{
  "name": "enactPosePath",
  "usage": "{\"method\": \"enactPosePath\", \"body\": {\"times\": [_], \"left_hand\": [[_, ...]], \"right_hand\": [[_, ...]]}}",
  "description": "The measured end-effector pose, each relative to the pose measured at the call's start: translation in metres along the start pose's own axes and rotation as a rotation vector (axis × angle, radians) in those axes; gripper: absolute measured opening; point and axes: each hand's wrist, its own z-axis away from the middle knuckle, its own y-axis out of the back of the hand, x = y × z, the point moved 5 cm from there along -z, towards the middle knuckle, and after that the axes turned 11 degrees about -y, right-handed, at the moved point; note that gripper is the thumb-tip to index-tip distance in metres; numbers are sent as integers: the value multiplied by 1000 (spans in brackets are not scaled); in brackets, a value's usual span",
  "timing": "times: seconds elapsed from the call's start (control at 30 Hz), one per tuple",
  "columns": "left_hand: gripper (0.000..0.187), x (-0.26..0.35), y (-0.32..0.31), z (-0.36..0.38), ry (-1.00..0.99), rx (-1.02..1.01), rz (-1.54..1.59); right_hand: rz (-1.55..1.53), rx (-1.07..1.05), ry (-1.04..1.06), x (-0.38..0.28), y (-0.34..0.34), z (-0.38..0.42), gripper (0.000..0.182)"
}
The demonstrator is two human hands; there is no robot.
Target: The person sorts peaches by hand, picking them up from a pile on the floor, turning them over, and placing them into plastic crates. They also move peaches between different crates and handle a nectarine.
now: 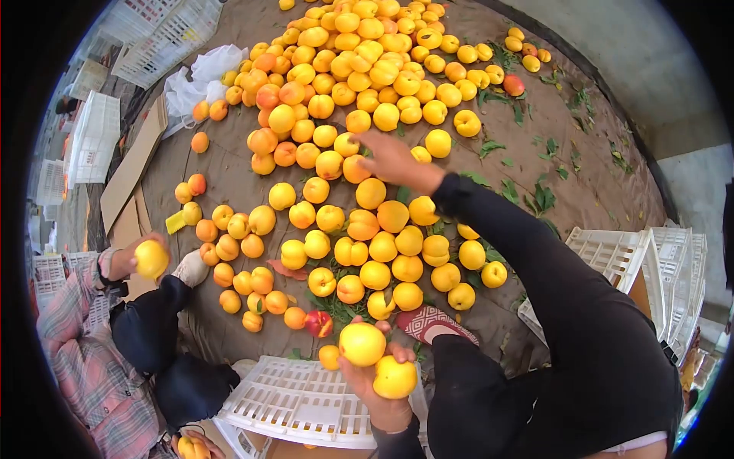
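Note:
My left hand [378, 390] is low in the middle, palm up, fingers curled round two yellow peaches, a larger peach [362, 344] above and another peach [395, 377] beside it. Farther off, my right hand [399, 162] reaches over the spread fruit. Its fingers are stretched out and apart, with the tips right at a yellow peach [346, 144] at the near side of the heap. Loose peaches [394, 216] lie on the brown ground sheet between my hands. A dark red fruit [319, 323] rests just beyond my left hand.
A white slatted crate [306, 398] stands in front of me, below my left hand. More white crates are at right [612, 256] and upper left [93, 138]. A co-worker in a plaid shirt [99, 375] sits at left, holding a peach [151, 259]. Green leaves [541, 197] litter the sheet.

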Motion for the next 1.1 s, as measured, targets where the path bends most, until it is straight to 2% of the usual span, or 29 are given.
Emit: {"method": "enactPosePath", "body": {"times": [0.1, 0.2, 0.23, 0.33, 0.4, 0.47, 0.5, 0.57, 0.63, 0.67, 0.77, 0.87, 0.9, 1.0, 1.03, 1.07, 1.1], "left_hand": [[70, 16, -8, -1, -38, -19, 95], [73, 33, -18, -4, -51, -43, 180], [73, 40, -21, -3, -61, -54, 191], [76, 64, -23, 6, -126, -122, 177], [77, 85, -18, 23, -186, -168, 121], [72, 105, -21, 45, -307, -129, -7], [71, 114, -31, 58, -352, -103, -16], [69, 124, -42, 85, -436, -52, -31], [69, 131, -38, 112, -486, -1, -63], [69, 134, -27, 133, -507, 15, -79], [70, 139, 18, 169, -533, 171, -117], [71, 137, 79, 199, -489, 447, -134], [71, 134, 101, 208, -461, 544, -124], [72, 121, 170, 236, -347, 827, -63], [72, 115, 184, 243, -309, 890, -49], [73, 111, 196, 247, -284, 889, -120], [72, 111, 163, 228, -284, 680, -652]], "right_hand": [[209, -124, -39, 10, -24, -40, 53], [364, -109, -139, 16, -55, -57, 50], [271, -136, -192, 21, -63, -61, 50], [336, -180, -329, 22, -74, -70, 51], [328, -215, -267, 16, -63, -66, 51], [174, -145, -229, 20, -53, -60, 50], [-95, -209, -258, 43, -52, -62, 50], [-498, -320, -391, 62, -44, -53, 49], [-764, -390, -592, 54, -18, -27, 49], [-684, -344, -494, 36, -5, -14, 50], [-466, -237, -271, 35, -20, 1, 56], [-279, -170, -256, 23, -30, 6, 62], [-189, -127, -188, 10, -32, 6, 67], [49, -84, 88, -23, -61, -5, 67], [162, -133, 118, -33, -74, -8, 66], [294, -75, 283, -41, -92, -9, 62], [382, -17, 381, -42, -105, -7, 57]]}}
